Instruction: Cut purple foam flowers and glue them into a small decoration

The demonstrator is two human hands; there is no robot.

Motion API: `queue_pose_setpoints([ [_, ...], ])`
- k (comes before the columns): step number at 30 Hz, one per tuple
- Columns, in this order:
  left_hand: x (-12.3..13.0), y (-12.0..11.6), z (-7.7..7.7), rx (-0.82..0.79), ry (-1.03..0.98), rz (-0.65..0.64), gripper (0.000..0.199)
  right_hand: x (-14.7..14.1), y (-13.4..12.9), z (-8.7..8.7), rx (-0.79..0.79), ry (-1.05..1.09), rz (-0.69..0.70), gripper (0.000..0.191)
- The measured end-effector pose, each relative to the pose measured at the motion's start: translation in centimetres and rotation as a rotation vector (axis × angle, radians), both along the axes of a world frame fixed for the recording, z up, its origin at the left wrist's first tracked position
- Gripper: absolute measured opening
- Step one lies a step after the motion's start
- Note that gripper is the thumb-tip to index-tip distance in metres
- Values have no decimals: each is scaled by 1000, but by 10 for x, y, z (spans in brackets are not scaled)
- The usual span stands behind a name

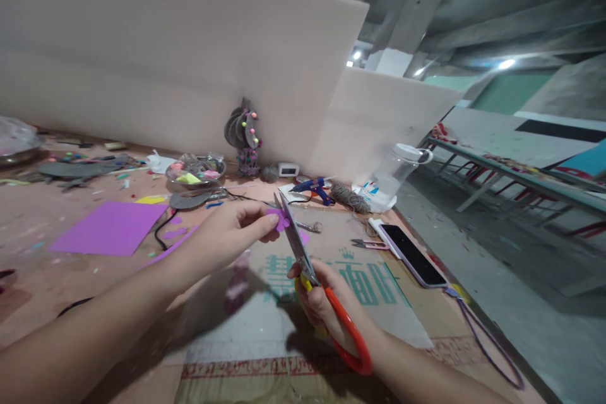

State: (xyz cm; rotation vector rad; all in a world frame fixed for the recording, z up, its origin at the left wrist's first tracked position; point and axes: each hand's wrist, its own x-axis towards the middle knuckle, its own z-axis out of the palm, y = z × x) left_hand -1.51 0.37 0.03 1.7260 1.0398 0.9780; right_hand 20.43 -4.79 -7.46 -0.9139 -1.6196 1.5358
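1. While the scissors (299, 246) point away from the wearer, their blades slightly parted, the right hand (345, 295) grasps their red and yellow handles, its fingers curled around the loops.
2. Just left of the scissors' blades, the left hand (239, 225) pinches a small purple cutout (281, 219) between thumb and forefinger; its other fingers are bent underneath and partly hidden.
3. The purple cutout, scalloped along its edge, sits close to the scissors' tips and meets the blades in this view; whether they are biting into it, I cannot tell.
4. Beneath the scissors, a translucent plastic sheet (402, 325) printed with green characters lies over the worktable (28, 214).
5. Well to the left of the scissors, a flat purple sheet (111, 227) lies beyond the left forearm; a metal bowl (206, 185) farther off holds coloured scraps.
6. Beyond the scissors' tips are a blue glue gun (313, 187), gray yarn (350, 197), a small white device (288, 169) and a gray ornament (242, 129) with coloured beads, near a pale board (189, 57).
7. Right of the scissors lie pink-handled snips (376, 245) and a phone (414, 252); a clear jar (386, 183) stands farther back.
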Motion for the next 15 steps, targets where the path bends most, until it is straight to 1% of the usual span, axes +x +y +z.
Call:
queue_pose_setpoints([
  [10,0,2,0,2,20,2,27,1,0,-2,-17,8,6,62],
  [15,-1,1,-1,12,34,1,26,0,-1,-5,-37,49,8,62],
])
